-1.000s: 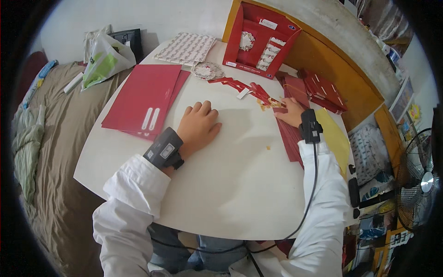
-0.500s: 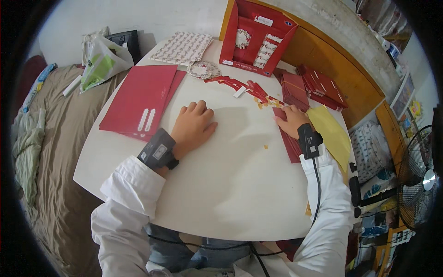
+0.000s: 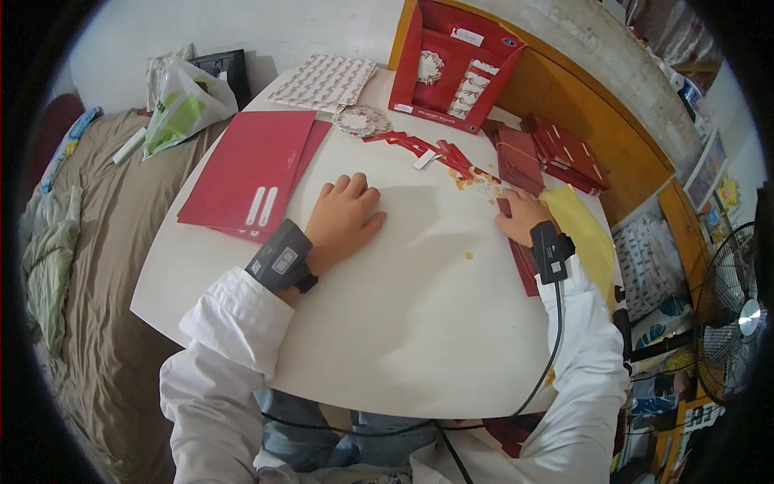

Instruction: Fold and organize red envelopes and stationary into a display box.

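My left hand (image 3: 345, 222) rests palm down on the white table (image 3: 403, 323), fingers loosely spread and holding nothing. At the right side, my right hand (image 3: 522, 219) has its fingers closed over the upper part of some narrow dark red cards (image 3: 524, 270). How many cards it grips I cannot tell. Beyond that hand lies a banded stack of dark red cards (image 3: 518, 160), beside more red stacks (image 3: 564, 153). A yellow sheet (image 3: 584, 230) lies partly under my right wrist. Large flat red card sheets (image 3: 250, 165) overlap beyond my left forearm.
An open red display box (image 3: 455, 64) stands at the back. Patterned sheets (image 3: 322, 81), round patterned cutouts (image 3: 363, 121) and red scraps (image 3: 411, 145) with small yellowish bits lie in front of it. A bed (image 3: 105, 266) is on the left, a black fan (image 3: 730, 310) on the right.
My right hand has moved slightly right and nearer to me, and the narrow red cards under it have slid along. My left hand stays in place on the table.
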Demonstrator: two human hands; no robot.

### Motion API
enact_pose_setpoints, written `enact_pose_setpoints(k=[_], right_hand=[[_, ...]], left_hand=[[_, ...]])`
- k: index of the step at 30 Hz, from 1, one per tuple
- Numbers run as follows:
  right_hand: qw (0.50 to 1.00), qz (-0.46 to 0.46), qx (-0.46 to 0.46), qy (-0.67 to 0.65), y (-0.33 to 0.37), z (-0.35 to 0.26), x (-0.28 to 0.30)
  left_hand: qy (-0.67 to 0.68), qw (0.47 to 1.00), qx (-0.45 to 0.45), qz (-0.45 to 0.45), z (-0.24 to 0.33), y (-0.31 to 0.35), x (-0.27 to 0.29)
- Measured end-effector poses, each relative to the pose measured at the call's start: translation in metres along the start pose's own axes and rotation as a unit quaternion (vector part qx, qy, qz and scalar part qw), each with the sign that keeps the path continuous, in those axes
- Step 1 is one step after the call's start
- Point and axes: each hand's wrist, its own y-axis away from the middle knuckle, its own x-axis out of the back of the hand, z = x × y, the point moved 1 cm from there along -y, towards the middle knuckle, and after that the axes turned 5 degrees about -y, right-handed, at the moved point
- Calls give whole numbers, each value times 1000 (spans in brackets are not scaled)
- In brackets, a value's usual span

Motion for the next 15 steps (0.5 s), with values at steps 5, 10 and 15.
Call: enact_pose_setpoints(k=[5, 10, 15], right_hand=[[996, -85, -36, -11, -8, -11, 21], [997, -63, -32, -25, -14, -7, 15], [995, -90, -41, -5, -19, -4, 2]], left_hand=[[2, 1000, -4, -5, 0, 0, 0], [-12, 1000, 3, -17, 0, -1, 1], [-10, 1000, 7, -21, -1, -2, -1]])
